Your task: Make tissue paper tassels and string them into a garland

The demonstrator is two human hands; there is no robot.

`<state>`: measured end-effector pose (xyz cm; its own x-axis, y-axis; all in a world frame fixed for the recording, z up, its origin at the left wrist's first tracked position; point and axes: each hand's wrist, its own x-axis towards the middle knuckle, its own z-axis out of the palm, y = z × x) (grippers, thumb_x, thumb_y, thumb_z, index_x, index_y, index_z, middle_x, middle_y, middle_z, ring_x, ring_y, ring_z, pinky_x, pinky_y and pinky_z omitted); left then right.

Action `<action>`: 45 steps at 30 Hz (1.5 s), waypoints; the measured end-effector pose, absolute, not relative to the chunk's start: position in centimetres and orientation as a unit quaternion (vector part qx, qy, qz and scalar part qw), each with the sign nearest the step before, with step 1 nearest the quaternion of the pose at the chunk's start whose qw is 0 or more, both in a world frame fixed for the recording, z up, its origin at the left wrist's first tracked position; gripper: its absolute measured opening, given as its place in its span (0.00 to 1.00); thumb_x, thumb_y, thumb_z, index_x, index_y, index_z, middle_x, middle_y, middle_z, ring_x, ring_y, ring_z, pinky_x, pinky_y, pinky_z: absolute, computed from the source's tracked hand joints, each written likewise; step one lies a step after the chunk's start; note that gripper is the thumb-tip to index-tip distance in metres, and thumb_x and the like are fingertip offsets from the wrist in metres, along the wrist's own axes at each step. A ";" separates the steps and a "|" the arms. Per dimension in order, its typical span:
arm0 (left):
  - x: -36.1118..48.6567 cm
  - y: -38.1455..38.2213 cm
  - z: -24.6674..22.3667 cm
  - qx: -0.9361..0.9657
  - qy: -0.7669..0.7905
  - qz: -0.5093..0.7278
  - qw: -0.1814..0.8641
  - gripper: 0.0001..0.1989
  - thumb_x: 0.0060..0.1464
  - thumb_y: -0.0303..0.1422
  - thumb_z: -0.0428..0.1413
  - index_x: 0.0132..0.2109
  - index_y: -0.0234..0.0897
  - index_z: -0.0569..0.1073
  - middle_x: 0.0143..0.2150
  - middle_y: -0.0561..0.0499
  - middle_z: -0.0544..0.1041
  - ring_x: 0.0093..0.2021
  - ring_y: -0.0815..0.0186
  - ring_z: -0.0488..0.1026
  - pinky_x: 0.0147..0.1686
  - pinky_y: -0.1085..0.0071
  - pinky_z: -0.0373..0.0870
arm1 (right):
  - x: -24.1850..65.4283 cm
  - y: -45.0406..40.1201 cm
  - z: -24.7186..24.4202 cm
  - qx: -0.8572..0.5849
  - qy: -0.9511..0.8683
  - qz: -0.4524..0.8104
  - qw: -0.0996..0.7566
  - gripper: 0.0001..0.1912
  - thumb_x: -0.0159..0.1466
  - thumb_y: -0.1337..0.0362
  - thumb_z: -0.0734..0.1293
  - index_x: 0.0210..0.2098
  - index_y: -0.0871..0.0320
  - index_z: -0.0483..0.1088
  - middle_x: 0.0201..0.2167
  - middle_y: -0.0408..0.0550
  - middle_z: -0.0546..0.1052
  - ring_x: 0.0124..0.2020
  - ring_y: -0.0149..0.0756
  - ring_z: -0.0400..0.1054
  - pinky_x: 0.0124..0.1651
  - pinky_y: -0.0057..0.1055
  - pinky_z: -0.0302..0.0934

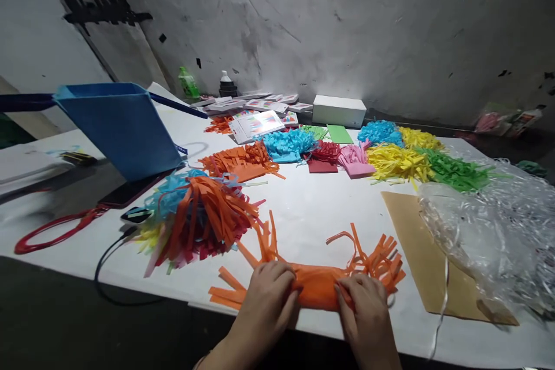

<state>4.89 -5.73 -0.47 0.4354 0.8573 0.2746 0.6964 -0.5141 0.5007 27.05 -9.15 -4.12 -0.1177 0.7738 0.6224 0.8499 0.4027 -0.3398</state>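
An orange fringed paper piece point(319, 285) lies flat near the table's front edge, its cut strips fanning out at both ends. My left hand point(274, 293) grips its left part, fingers curled over the paper. On the right part, my right hand point(363, 304) pinches the paper between thumb and fingers. The smooth uncut middle shows between the two hands. Just behind and left of them sits a heap of finished-looking tassels point(212, 214), orange on top, with blue, red and yellow below.
Fringed papers point(288, 144) in several colours line the back. Brown card point(416, 248) and clear plastic strips point(489, 231) lie right. A blue paper box point(121, 127), a phone point(130, 191) and a cabled device point(137, 215) are left. A white box point(339, 111) stands by the wall.
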 end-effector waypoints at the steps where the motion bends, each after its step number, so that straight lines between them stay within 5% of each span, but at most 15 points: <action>1: 5.2 -5.5 -0.4 0.821 0.500 0.236 0.144 0.07 0.57 0.25 0.50 0.33 0.39 0.70 0.37 0.47 0.77 0.40 0.57 0.73 0.43 0.57 0.70 | 26.6 -8.6 -4.1 -0.562 -0.735 -0.047 0.378 0.09 0.72 0.63 0.59 0.40 0.54 0.71 0.29 0.46 0.76 0.33 0.40 0.70 0.42 0.39 0.61; 8: 6.4 -4.5 -0.1 0.804 0.558 0.165 0.127 0.03 0.57 0.26 0.53 0.35 0.38 0.70 0.38 0.47 0.75 0.41 0.54 0.71 0.43 0.55 0.68 | 25.4 -7.5 -4.1 -0.639 -0.699 -0.101 0.304 0.15 0.73 0.59 0.55 0.41 0.55 0.70 0.30 0.51 0.75 0.32 0.46 0.68 0.40 0.46 0.58; 13: 6.2 -4.2 -0.4 0.797 0.559 0.170 0.150 0.04 0.55 0.26 0.55 0.38 0.38 0.69 0.40 0.46 0.76 0.42 0.53 0.72 0.43 0.54 0.68 | 26.3 -8.3 -2.7 -0.568 -0.728 -0.218 0.315 0.13 0.69 0.70 0.60 0.52 0.59 0.69 0.47 0.58 0.78 0.49 0.52 0.71 0.54 0.54 0.57; 18: 5.5 -4.4 -1.2 0.816 0.513 0.241 0.112 0.08 0.56 0.27 0.56 0.43 0.39 0.69 0.43 0.45 0.76 0.43 0.53 0.73 0.43 0.55 0.69 | 26.9 -9.3 -3.1 -0.414 -0.846 -0.137 0.308 0.12 0.67 0.70 0.63 0.49 0.59 0.73 0.44 0.47 0.81 0.49 0.42 0.73 0.65 0.44 0.50; 21: 5.3 -5.0 -1.4 0.858 0.412 0.304 0.047 0.13 0.57 0.30 0.58 0.50 0.40 0.70 0.52 0.43 0.75 0.52 0.52 0.70 0.55 0.51 0.63 | 26.7 -9.6 -3.3 -0.436 -0.821 -0.120 0.349 0.14 0.67 0.75 0.60 0.46 0.59 0.73 0.41 0.47 0.81 0.45 0.39 0.74 0.62 0.41 0.52; 25: 5.4 -5.6 -1.7 0.887 0.319 0.332 0.012 0.07 0.63 0.26 0.52 0.42 0.41 0.73 0.48 0.48 0.78 0.54 0.57 0.69 0.62 0.53 0.53 | 25.6 -9.9 -2.7 -0.455 -0.797 -0.058 0.393 0.10 0.69 0.72 0.60 0.42 0.59 0.73 0.39 0.48 0.80 0.43 0.38 0.74 0.60 0.40 0.53; 32: 4.8 -5.9 -2.2 0.879 0.316 0.351 0.071 0.13 0.68 0.29 0.48 0.35 0.39 0.73 0.36 0.52 0.78 0.42 0.62 0.71 0.57 0.55 0.56 | 25.6 -10.2 -3.4 -0.467 -0.778 -0.070 0.414 0.16 0.73 0.70 0.54 0.40 0.57 0.73 0.38 0.46 0.80 0.42 0.38 0.72 0.63 0.44 0.47; 37: 4.0 -6.1 -0.8 0.880 0.375 0.269 0.114 0.11 0.65 0.24 0.48 0.34 0.37 0.70 0.37 0.50 0.75 0.38 0.62 0.69 0.44 0.59 0.62 | 27.4 -10.6 -2.8 -0.494 -0.780 -0.021 0.384 0.12 0.73 0.66 0.58 0.37 0.55 0.71 0.37 0.43 0.78 0.44 0.39 0.70 0.60 0.44 0.46; 42: 4.9 -5.6 -0.9 0.849 0.479 0.208 0.085 0.08 0.61 0.25 0.51 0.32 0.36 0.69 0.36 0.47 0.73 0.39 0.57 0.69 0.44 0.54 0.62 | 26.2 -9.6 -3.1 -0.575 -0.724 -0.058 0.375 0.15 0.72 0.65 0.58 0.29 0.56 0.68 0.29 0.45 0.73 0.37 0.41 0.67 0.54 0.50 0.50; 45: 5.2 -5.0 -1.5 0.845 0.478 0.232 0.062 0.04 0.58 0.23 0.54 0.35 0.35 0.70 0.41 0.46 0.74 0.42 0.56 0.69 0.46 0.54 0.61 | 25.9 -9.0 -3.4 -0.567 -0.732 -0.067 0.373 0.10 0.71 0.68 0.59 0.39 0.57 0.71 0.35 0.49 0.75 0.39 0.43 0.67 0.52 0.47 0.55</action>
<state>5.24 -5.03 -1.53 0.4357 0.8365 0.3324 0.7787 -0.5355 0.3268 25.93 -9.00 -3.43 -0.0796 0.7788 0.6222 0.8793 0.3488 -0.3242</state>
